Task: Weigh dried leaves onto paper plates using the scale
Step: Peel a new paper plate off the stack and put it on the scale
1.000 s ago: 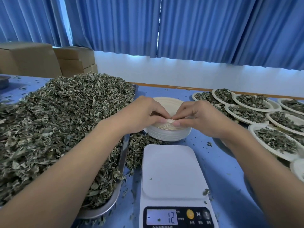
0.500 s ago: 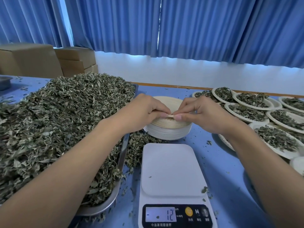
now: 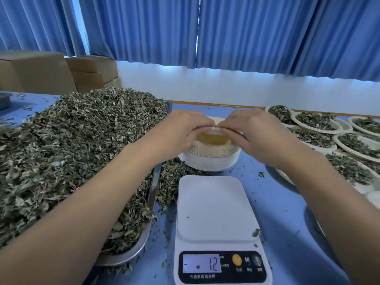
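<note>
We look down along two bare forearms that reach to the middle of the frame. There the left hand [image 3: 185, 130] and the right hand [image 3: 253, 134] meet fingertip to fingertip over a stack of paper plates [image 3: 209, 159]. Both hands are closed in a pinch on the near rim of the top plate [image 3: 211, 138], whose edge is lifted a little. We judge that they are peeling one plate free of the tight stack. Just below, in the lower centre, the scale [image 3: 216, 212] stands with nothing on its platform but a few crumbs. Its display [image 3: 202, 263] shows minus 12, which probably means it was zeroed for a plate's weight. The stack sits just beyond the scale, an easy reach away. The dried leaves [image 3: 72, 151] fill the left of the frame, heaped on a metal tray [image 3: 152, 192] that lies just beside the scale for scooping. At the right edge, filled plates [image 3: 316, 124] overlap on the blue worktop [image 3: 283, 202], clear of the weighing.
</note>
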Available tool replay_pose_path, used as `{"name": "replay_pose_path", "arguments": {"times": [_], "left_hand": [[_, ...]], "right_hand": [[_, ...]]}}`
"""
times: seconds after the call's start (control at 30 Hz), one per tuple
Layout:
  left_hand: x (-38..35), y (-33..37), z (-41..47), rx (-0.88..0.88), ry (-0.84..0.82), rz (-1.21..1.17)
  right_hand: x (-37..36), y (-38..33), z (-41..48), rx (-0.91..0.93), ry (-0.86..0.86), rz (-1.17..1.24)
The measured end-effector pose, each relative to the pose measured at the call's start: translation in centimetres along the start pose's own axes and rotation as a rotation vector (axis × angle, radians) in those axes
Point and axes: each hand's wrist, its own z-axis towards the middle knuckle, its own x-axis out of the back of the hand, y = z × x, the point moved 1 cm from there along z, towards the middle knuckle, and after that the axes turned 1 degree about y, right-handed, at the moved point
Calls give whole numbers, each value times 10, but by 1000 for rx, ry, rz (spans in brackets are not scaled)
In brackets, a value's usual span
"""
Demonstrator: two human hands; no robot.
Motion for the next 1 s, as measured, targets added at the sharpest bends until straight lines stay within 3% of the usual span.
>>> {"name": "replay_pose_path", "arguments": {"times": [0.13, 0.2, 0.3, 0.4, 0.53, 0.6, 0.67, 0.77, 0.83, 0.9, 1.0], "left_hand": [[3, 3, 3, -56, -55, 190], [6, 9, -2, -96, -4, 240], [7, 21, -11, -218, 188, 281], [10, 33, -20, -323, 370, 299], [12, 41, -38, -414, 360, 315], [14, 44, -47, -406, 340, 258], [21, 42, -52, -275, 428, 152], [43, 27, -54, 166, 518, 136], [51, 5, -54, 504, 314, 247], [51, -16, -59, 761, -13, 319], [36, -32, -72, 928, -377, 328]], "right_hand": [[12, -5, 0, 39, 109, -53], [14, -6, -3, -123, 201, 83], [19, -7, -13, -520, 472, 201], [20, 1, -26, -882, 316, 270], [15, 2, -42, -977, 178, 927], [11, 0, -53, -985, 146, 1037], [7, -3, -64, -957, 115, 1086], [-2, -10, -85, -859, 0, 1205], [-8, -15, -96, -791, -117, 1189], [-12, -19, -102, -720, -228, 1118], [-22, -22, -106, -689, -224, 998]]}}
